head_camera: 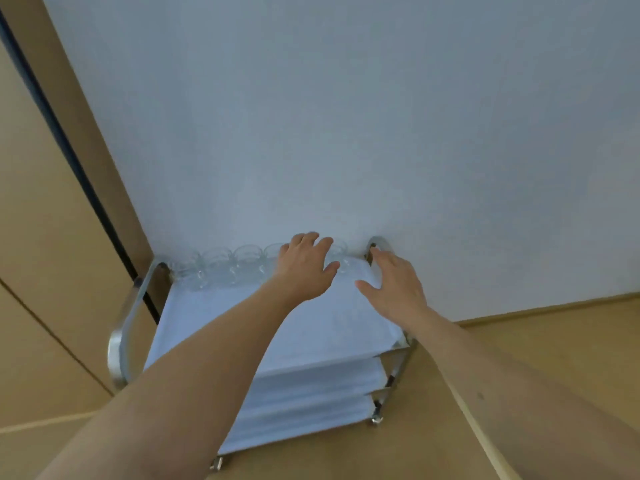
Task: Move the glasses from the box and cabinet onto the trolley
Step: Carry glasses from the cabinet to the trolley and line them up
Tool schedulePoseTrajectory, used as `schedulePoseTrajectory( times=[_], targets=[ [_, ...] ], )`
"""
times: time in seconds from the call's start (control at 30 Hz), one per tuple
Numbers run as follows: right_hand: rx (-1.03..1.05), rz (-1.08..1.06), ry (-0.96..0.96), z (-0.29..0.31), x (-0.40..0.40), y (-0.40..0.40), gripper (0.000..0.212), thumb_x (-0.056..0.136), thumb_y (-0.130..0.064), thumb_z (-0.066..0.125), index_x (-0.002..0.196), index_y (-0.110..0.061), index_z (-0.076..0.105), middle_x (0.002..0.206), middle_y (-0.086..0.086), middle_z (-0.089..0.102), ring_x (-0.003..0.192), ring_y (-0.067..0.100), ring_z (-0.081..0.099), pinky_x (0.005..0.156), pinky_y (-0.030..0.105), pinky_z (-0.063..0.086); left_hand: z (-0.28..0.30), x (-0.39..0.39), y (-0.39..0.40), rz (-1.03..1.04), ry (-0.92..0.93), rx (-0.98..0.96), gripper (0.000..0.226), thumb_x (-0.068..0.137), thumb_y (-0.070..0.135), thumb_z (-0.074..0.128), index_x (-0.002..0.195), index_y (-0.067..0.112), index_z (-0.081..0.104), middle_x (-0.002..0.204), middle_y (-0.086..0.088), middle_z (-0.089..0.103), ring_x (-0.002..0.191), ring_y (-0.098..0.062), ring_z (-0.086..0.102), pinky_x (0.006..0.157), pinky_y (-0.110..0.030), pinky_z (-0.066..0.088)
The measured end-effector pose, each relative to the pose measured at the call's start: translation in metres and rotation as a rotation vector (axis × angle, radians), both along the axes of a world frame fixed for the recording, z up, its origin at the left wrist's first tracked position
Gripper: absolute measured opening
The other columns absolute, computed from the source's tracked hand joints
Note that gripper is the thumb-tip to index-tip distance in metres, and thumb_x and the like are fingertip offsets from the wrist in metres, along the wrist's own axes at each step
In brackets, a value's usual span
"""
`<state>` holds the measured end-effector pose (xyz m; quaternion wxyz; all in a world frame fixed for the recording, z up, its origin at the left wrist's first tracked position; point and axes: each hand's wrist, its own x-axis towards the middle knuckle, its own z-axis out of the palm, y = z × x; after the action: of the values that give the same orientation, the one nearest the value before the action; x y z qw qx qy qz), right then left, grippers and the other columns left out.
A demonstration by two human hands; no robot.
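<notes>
Item: three-tier steel-framed trolley, shelves covered in white cloth, stood against a pale grey-white wall; taken as the landmark for all positions below

Contents: a row of clear, round-rimmed drinking glasses along the far edge of the trolley's top shelf, close to the wall, rims nearly touching one another (exact count not readable, the rightmost ones being hidden behind the hand). The near part of the top shelf is seen as bare cloth. Neither box nor cabinet interior is in view

Risks, as judged:
- A glass at the right end of the row could be tipped or knocked against its neighbour if the spread fingers were dragged sideways on withdrawal, the glasses being packed tightly
- The cloth could be tugged by a wrist or forearm passing low over the top shelf, and the whole row shifted with it
- The trolley could be nudged on its castors if the right-hand frame loop were pushed, and the glasses rattled against the wall

Hand poses:
- Left hand: reached over the top shelf to the right end of the row, palm down, fingers spread and lightly bent over the glasses there; nothing is seen gripped, though whether the fingertips rest on a rim cannot be told
- Right hand: held over the far right corner of the top shelf, palm down, fingers loose and extended, fingertips at or just short of the chrome frame loop; nothing is held
</notes>
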<state>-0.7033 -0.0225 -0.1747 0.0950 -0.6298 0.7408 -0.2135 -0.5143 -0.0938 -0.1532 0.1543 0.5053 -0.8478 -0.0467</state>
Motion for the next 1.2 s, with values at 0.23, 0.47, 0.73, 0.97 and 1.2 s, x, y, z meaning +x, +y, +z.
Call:
schedulePoseTrajectory(
  times=[0.23,0.47,0.73,0.97,1.2],
  targets=[
    [-0.092,-0.290,0.032,0.053,-0.062,0.031,0.079,0.094,-0.054,0.060,0.160,-0.026,0.026,0.165,0.008,0.027,0.151,0.030,0.024,0.122,0.043,0.024,0.055,-0.084,-0.013,-0.328,0.043,-0.109,0.057,0.100,0.048,0.050,0.151,0.022,0.041,0.157,-0.012,0.039,0.146,-0.032,0.030,0.114,-0.049,0.031],
    [-0.126,-0.555,0.042,0.077,-0.122,0.096,0.080,0.092,-0.055,0.063,0.158,-0.024,0.031,0.163,0.008,0.033,0.149,0.032,0.027,0.121,0.045,0.027,0.081,-0.177,0.022,-0.593,0.079,-0.094,0.059,0.100,0.048,0.051,0.152,0.021,0.041,0.157,-0.012,0.038,0.145,-0.033,0.031,0.115,-0.049,0.033],
    [-0.131,-0.775,0.081,0.087,-0.192,0.193,0.077,0.094,-0.047,0.063,0.158,-0.021,0.031,0.162,0.009,0.032,0.148,0.030,0.029,0.120,0.043,0.026,0.094,-0.287,0.086,-0.838,0.055,-0.116,0.060,0.100,0.048,0.051,0.153,0.022,0.039,0.159,-0.011,0.036,0.147,-0.031,0.027,0.117,-0.049,0.030],
    [-0.128,-0.932,0.097,0.086,-0.266,0.269,0.076,0.092,-0.049,0.064,0.157,-0.022,0.033,0.158,0.006,0.038,0.143,0.030,0.036,0.115,0.040,0.029,0.095,-0.386,0.156,-0.999,0.016,-0.121,0.062,0.097,0.047,0.054,0.153,0.024,0.038,0.158,-0.011,0.035,0.146,-0.031,0.027,0.116,-0.046,0.029],
    [-0.089,-1.045,0.088,0.078,-0.353,0.346,0.077,0.092,-0.052,0.064,0.157,-0.023,0.032,0.160,0.008,0.036,0.146,0.030,0.032,0.117,0.041,0.028,0.098,-0.502,0.227,-1.155,-0.024,-0.153,0.064,0.096,0.048,0.055,0.153,0.025,0.038,0.159,-0.011,0.034,0.145,-0.031,0.029,0.115,-0.048,0.030]
  ],
)
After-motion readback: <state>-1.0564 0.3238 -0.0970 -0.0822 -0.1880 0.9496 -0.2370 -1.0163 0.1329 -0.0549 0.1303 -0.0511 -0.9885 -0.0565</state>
